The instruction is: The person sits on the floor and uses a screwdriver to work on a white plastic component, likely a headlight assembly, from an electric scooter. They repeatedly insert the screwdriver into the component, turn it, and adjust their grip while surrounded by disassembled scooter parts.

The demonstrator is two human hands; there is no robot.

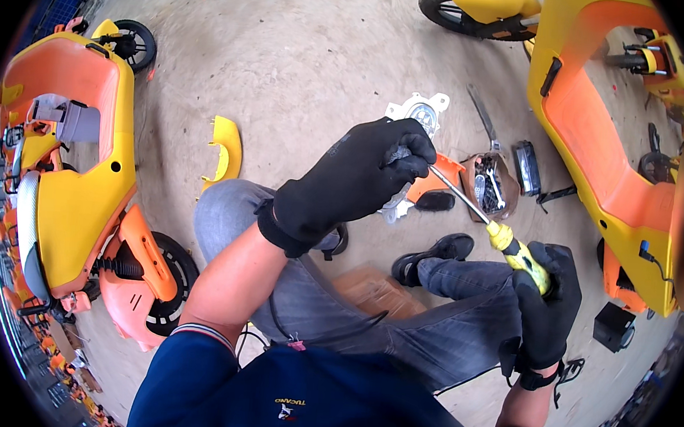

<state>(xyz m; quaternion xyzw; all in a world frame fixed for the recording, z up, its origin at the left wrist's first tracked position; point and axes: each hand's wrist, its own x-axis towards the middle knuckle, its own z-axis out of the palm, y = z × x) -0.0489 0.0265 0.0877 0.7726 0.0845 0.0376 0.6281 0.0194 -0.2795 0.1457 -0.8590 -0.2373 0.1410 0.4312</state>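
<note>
Both my hands wear black gloves. My right hand (548, 304) is wrapped round the yellow and black handle of a screwdriver (521, 256). Its thin metal shaft slants up and left to the fingertips of my left hand (360, 179). Those fingers are closed in a pinch at the tip; whatever small thing they hold there is hidden. Beyond my left hand lies a round lamp in a white bracket (422, 113) on the floor, partly covered by the hand. An orange plastic piece (438, 180) shows beside the fingers.
A brown tool bag (508, 206) with a wrench sits ahead, near a black box-shaped item (527, 168). Yellow-orange scooters stand left (83, 221) and right (574, 126). A yellow curved panel (227, 150) lies on the floor. Cardboard (376, 290) lies between my legs; a black cube (614, 326) sits right.
</note>
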